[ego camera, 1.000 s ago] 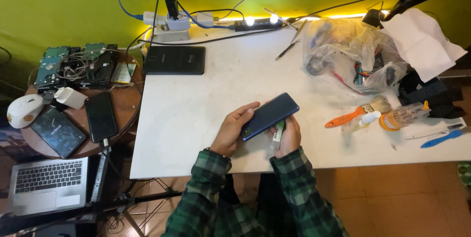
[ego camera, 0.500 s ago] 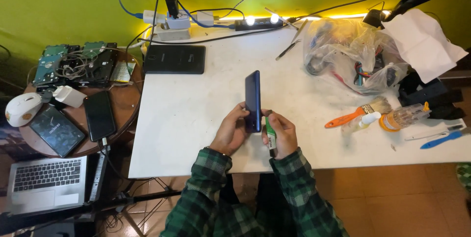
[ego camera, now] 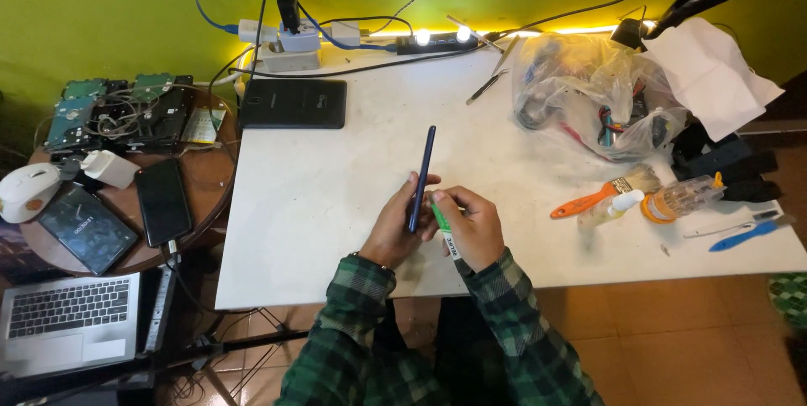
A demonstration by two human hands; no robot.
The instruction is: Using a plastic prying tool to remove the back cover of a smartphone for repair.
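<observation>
Head view, big to small: white desk (ego camera: 319,204) carries a black tablet (ego camera: 292,103) at the back left, a clear plastic bag of parts (ego camera: 588,91) and crumpled white paper (ego camera: 714,70) at the back right, an orange-handled brush (ego camera: 601,192) and a blue tool (ego camera: 744,236) toward the right edge. Round side table (ego camera: 210,196) left of the desk holds hard drives (ego camera: 84,108), a white mouse (ego camera: 29,192) and two dark phones; laptop (ego camera: 63,322) sits below it. Left hand (ego camera: 395,225) grasps a dark blue phone (ego camera: 422,177), held on edge, nearly upright, above the desk's front middle. Right hand (ego camera: 475,225) is closed around a green-and-white tool (ego camera: 443,225), its tip just beside the phone's lower edge; whether they touch, can't tell. Judgement: early stage, phone looks closed and intact, no parts laid out near it, so any opening work is not yet done.
</observation>
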